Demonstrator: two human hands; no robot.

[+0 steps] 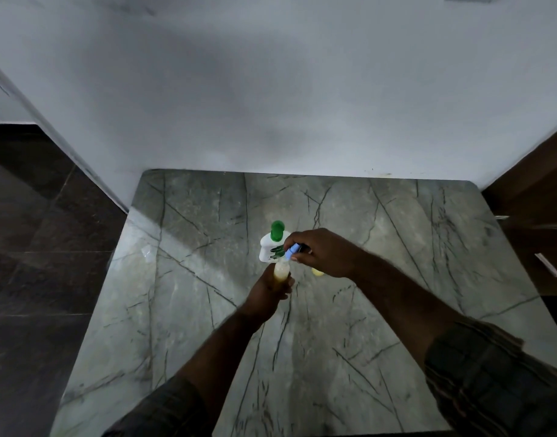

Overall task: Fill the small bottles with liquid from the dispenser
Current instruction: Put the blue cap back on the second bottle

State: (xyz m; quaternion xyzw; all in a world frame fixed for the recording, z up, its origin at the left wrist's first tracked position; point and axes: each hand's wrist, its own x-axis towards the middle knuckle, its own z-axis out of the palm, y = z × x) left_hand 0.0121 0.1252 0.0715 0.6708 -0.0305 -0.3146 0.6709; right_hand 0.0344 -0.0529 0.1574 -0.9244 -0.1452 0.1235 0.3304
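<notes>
**Both hands at work just in front of the dispenser**

On my feed the left hand [267, 291] was stretched forward on a straight forearm. Its fingers were curled round a small bottle [282, 272], which it held upright directly in front of the dispenser [270, 249]. The bottle showed pale yellow liquid inside.

The right hand [323, 254] reached across from the dispenser's right with the wrist bent. Its thumb and fingertips pinched a blue cap [292, 251] just above the bottle's mouth, close against the dispenser's label. I could not tell whether the cap touched the bottle.

By my count:
- **Hands:** two, both holding something.
- **Dispenser:** one, white with a green pump head [277, 230], standing upright on the grey veined surface [176, 279].
- **Small bottle:** one, in the left hand's grip.
- **Blue cap:** one.
- **Yellowish thing** [317, 272]: one, on the surface to the dispenser's right. It was mostly hidden under the right hand, so I could not say whether it was a second bottle.

Behind the dispenser rose a plain pale wall [271, 89].
</notes>
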